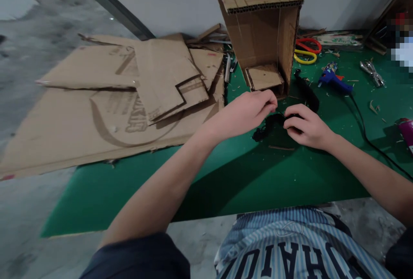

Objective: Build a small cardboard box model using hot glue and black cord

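- Your fuzzy strip [271, 123]: black
- Your counter [129, 188]: green
- Box [261, 34]: brown
- Cardboard [61, 128]: brown, darker print
- Your scissors [308, 51]: red and yellow loops
- Glue gun [334, 82]: blue, its cord [363, 132] black
- Your top [284, 236]: blue and white stripes, dark letters

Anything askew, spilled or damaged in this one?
Yes, some untidiness: the large cardboard sheet juts past the green table's left edge, unsupported there, and loose scraps litter the surface around the blue glue gun.
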Motion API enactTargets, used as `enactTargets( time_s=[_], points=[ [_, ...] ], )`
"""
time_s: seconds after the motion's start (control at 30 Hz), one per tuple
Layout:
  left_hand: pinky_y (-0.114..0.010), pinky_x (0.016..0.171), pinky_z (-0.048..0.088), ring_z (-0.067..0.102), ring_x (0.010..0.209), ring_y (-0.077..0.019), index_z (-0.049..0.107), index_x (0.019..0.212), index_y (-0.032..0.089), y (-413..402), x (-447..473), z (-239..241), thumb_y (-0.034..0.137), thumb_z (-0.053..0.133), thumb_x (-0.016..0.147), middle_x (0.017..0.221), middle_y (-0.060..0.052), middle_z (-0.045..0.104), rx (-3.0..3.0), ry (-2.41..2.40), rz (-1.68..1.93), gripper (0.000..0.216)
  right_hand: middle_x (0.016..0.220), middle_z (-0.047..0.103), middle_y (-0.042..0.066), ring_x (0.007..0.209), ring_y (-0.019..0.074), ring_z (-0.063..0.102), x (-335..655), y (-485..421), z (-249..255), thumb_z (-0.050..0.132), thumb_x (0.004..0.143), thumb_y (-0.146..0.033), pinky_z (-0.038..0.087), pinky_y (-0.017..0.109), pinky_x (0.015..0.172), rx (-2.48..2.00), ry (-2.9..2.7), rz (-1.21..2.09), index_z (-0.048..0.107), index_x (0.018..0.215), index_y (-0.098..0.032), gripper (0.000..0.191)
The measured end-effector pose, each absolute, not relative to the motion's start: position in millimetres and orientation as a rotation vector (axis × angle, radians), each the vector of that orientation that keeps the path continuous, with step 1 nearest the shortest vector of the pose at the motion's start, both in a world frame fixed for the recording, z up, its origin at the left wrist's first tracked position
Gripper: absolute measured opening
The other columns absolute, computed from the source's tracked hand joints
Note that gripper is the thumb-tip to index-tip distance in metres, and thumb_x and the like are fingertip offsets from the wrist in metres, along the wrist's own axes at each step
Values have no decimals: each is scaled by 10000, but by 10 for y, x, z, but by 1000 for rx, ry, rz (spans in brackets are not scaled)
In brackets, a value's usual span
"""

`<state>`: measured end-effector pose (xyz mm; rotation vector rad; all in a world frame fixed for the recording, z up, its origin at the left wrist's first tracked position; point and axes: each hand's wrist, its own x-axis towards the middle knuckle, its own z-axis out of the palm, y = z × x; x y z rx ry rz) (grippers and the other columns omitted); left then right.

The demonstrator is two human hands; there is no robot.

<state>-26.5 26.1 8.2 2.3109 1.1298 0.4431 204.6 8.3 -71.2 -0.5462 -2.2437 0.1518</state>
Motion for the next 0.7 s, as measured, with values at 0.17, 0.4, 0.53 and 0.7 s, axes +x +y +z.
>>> enactTargets(
  time_s=[0.17,0.4,0.53,0.7],
  points=[
    [-291,643,349,593,662,-186,579,943,214,218,-254,123,256,466,1045,764,-24,671,2185,1204,438,157,916,616,43,840,198,617,2002,52,-669,684,964,-182,550,350,701,-545,-2140,77,566,952,-250,137],
    [-291,626,294,516,639,-172,611,1003,197,293,-335,78,265,477,1022,792,-32,638,2342,1280,422,151,1057,675,100,961,231,656,2082,14,-585,531,1031,-160,585,397,777,-601,-2337,149,643,1240,-228,246],
    [-265,628,332,502,620,-145,629,931,200,394,-372,-16,296,526,977,701,7,593,2249,1047,471,148,1012,707,56,939,224,679,2105,-93,-493,510,1037,-193,591,427,806,-638,-2279,270,628,1106,-295,170],
    [-241,657,434,605,727,-153,700,865,186,409,-266,-276,280,632,877,839,-40,721,2010,728,373,117,1110,726,60,1001,244,725,2117,-118,-459,615,1001,-197,621,443,800,-607,-1993,132,570,1252,-358,302]
  ],
)
